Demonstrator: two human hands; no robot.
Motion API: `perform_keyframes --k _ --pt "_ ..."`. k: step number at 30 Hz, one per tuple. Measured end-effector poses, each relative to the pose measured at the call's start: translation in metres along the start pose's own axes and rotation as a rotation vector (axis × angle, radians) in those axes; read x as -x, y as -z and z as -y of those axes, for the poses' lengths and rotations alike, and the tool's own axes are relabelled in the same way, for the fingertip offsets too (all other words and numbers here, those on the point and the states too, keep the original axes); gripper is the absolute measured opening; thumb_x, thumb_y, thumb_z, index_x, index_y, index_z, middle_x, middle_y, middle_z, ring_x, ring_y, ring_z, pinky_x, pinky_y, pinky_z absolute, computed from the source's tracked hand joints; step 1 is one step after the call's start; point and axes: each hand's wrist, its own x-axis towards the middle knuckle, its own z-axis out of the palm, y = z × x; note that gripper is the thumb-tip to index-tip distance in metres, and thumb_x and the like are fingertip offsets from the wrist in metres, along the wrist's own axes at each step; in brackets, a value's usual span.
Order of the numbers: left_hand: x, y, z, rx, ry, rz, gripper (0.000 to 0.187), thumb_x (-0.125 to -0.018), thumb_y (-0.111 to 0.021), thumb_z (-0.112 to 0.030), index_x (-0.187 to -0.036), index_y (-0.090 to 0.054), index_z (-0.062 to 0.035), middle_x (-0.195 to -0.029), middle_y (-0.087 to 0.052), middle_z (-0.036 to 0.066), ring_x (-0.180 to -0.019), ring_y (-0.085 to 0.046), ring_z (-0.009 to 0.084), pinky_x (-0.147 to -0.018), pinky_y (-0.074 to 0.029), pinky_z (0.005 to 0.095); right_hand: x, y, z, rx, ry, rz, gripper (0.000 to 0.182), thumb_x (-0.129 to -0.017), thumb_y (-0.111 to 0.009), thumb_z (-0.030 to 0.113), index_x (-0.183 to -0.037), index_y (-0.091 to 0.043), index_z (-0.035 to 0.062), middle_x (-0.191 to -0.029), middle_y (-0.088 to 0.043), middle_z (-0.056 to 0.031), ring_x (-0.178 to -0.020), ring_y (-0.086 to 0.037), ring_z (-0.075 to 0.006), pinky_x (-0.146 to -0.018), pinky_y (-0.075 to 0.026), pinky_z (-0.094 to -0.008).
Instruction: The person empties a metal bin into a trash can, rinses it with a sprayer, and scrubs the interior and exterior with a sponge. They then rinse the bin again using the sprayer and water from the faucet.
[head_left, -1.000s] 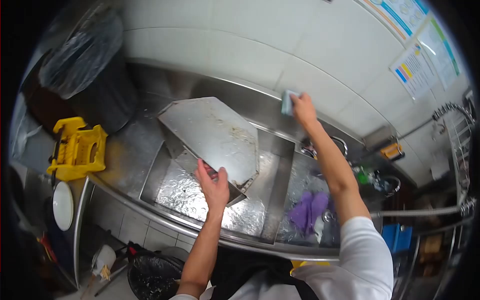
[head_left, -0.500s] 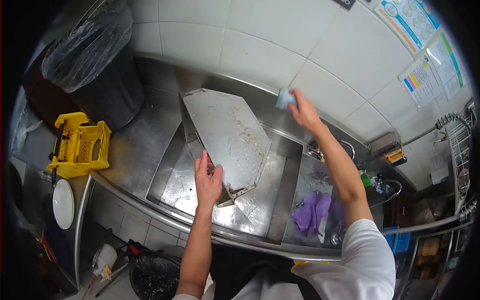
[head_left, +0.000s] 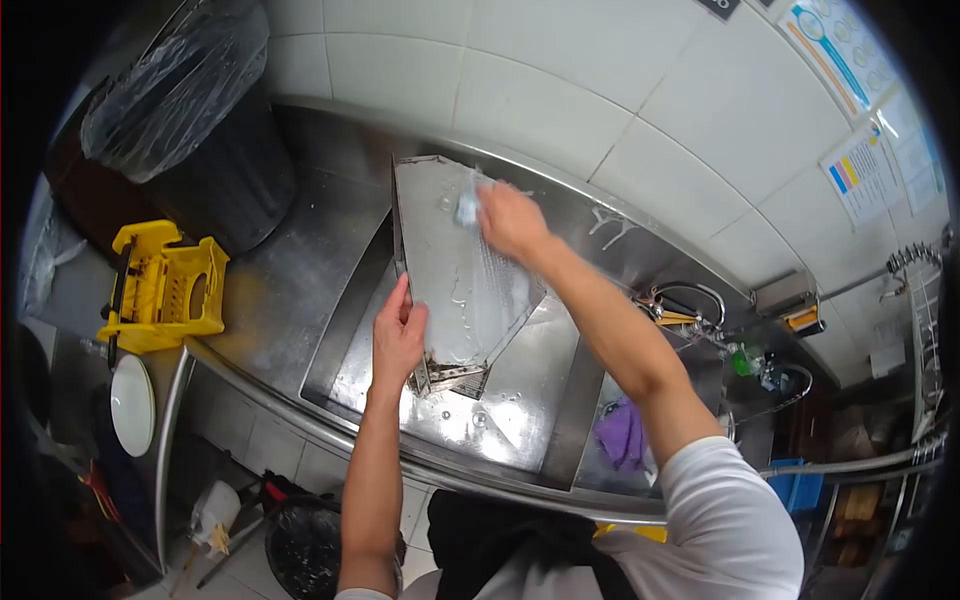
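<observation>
A metal panel with folded edges point(head_left: 440, 260) leans tilted over the steel sink point(head_left: 530, 420), its face wet and streaked with suds. Dark grime shows at its lower corner. My left hand point(head_left: 400, 335) is closed around the panel's left edge. In my right hand point(head_left: 515, 222) is a pale blue-green sponge point(head_left: 467, 207), pressed against the upper right part of the panel. The right hand is a little blurred, and the far side of the panel is hidden.
A purple cloth point(head_left: 622, 437) lies in the right basin near the faucet point(head_left: 690, 300). On the left stand a yellow mop wringer point(head_left: 165, 290) and a lined black bin point(head_left: 215, 170). A white plate point(head_left: 132, 405) sits below the wringer. Another bin point(head_left: 310, 545) is on the floor.
My right hand has come down and left from near the wall, bringing the sponge onto the panel. The panel has turned more upright, and suds now streak its face.
</observation>
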Motion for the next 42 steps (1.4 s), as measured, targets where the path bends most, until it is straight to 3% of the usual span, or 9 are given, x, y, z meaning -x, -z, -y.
perform_keyframes --k 4,13,18,23,26,31,34,37,42 --pt "0.013 0.011 -0.010 0.000 0.099 0.065 0.053 -0.090 -0.056 -0.010 -0.139 -0.042 0.0064 -0.062 -0.043 0.002 -0.060 -0.043 0.0077 -0.058 -0.040 0.0254 0.125 0.079 0.073 -0.113 0.043 0.249 0.032 -0.082 -0.060 0.016 -0.111 -0.060 0.0025 -0.096 -0.060 -0.0177 -0.090 -0.060 -0.0357 -0.078 -0.050 -0.0463" --pt "0.012 0.042 -0.011 0.016 0.155 0.188 0.052 -0.091 -0.058 -0.008 -0.138 -0.043 0.0066 -0.066 -0.042 -0.005 -0.061 -0.040 0.0043 -0.055 -0.037 0.0221 -0.035 -0.030 0.004 0.016 0.094 0.016 0.035 -0.090 -0.057 0.024 -0.112 -0.061 -0.0032 -0.125 -0.057 -0.0208 -0.114 -0.054 -0.0354 -0.099 -0.042 -0.0445" --pt "-0.003 0.085 -0.008 -0.039 0.139 0.317 0.051 -0.092 -0.057 -0.008 -0.139 -0.043 0.0057 -0.068 -0.045 -0.005 -0.063 -0.040 0.0034 -0.056 -0.036 0.0210 0.059 0.010 0.129 -0.103 0.103 -0.095 0.036 -0.090 -0.057 0.026 -0.113 -0.062 -0.0017 -0.119 -0.060 -0.0197 -0.111 -0.056 -0.0350 -0.097 -0.043 -0.0436" --pt "-0.002 0.095 -0.019 -0.223 0.183 0.336 0.046 -0.095 -0.057 -0.014 -0.137 -0.048 0.0019 -0.080 -0.057 -0.005 -0.074 -0.049 0.0041 -0.068 -0.042 0.0191 -0.052 -0.027 0.064 0.064 -0.169 -0.084 0.024 -0.087 -0.056 0.018 -0.102 -0.063 0.0012 -0.109 -0.060 -0.0179 -0.103 -0.057 -0.0320 -0.089 -0.048 -0.0428" --pt "-0.002 0.088 -0.024 -0.410 0.025 0.177 0.042 -0.097 -0.054 -0.026 -0.129 -0.056 0.0014 -0.111 -0.068 0.021 -0.107 -0.063 0.0213 -0.093 -0.046 0.0307 -0.047 -0.034 0.080 0.073 -0.211 -0.111 0.020 -0.087 -0.056 0.017 -0.097 -0.063 0.0012 -0.102 -0.060 -0.0173 -0.097 -0.060 -0.0338 -0.081 -0.052 -0.0449" --pt "-0.009 0.090 -0.020 -0.206 0.280 0.031 0.049 -0.101 -0.042 -0.044 -0.130 -0.058 -0.0082 -0.087 -0.063 0.003 -0.080 -0.055 0.0116 -0.070 -0.045 0.0266 0.064 -0.020 0.187 -0.222 -0.109 -0.173 0.012 -0.075 -0.056 0.009 -0.084 -0.062 0.0020 -0.085 -0.061 -0.0156 -0.083 -0.062 -0.0314 -0.071 -0.053 -0.0435" --pt "-0.021 0.088 -0.038 -0.227 0.271 -0.021 0.060 -0.100 -0.042 -0.048 -0.141 -0.046 -0.0039 -0.119 -0.060 0.008 -0.106 -0.057 0.0187 -0.085 -0.046 0.0318 0.117 0.017 0.233 -0.205 -0.019 -0.091 0.011 -0.074 -0.061 0.011 -0.081 -0.063 0.0048 -0.091 -0.060 -0.0113 -0.090 -0.060 -0.0267 -0.073 -0.051 -0.0381" --pt "-0.025 0.086 -0.079 -0.434 0.117 -0.050 0.064 -0.100 -0.037 -0.049 -0.141 -0.043 0.0001 -0.144 -0.045 0.018 -0.138 -0.037 0.0274 -0.114 -0.024 0.0330 0.124 0.021 0.182 -0.211 0.070 -0.052 0.012 -0.073 -0.063 0.014 -0.082 -0.067 0.0075 -0.091 -0.061 -0.0099 -0.092 -0.060 -0.0268 -0.076 -0.050 -0.0397" --pt "0.012 0.059 -0.145 -0.709 0.137 -0.019 0.066 -0.100 -0.039 -0.050 -0.141 -0.042 0.0014 -0.145 -0.043 0.019 -0.137 -0.037 0.0296 -0.113 -0.026 0.0341 0.043 -0.015 0.034 0.019 -0.146 -0.273 0.020 -0.081 -0.058 0.018 -0.093 -0.070 0.0072 -0.096 -0.065 -0.0087 -0.094 -0.062 -0.0251 -0.076 -0.047 -0.0403"
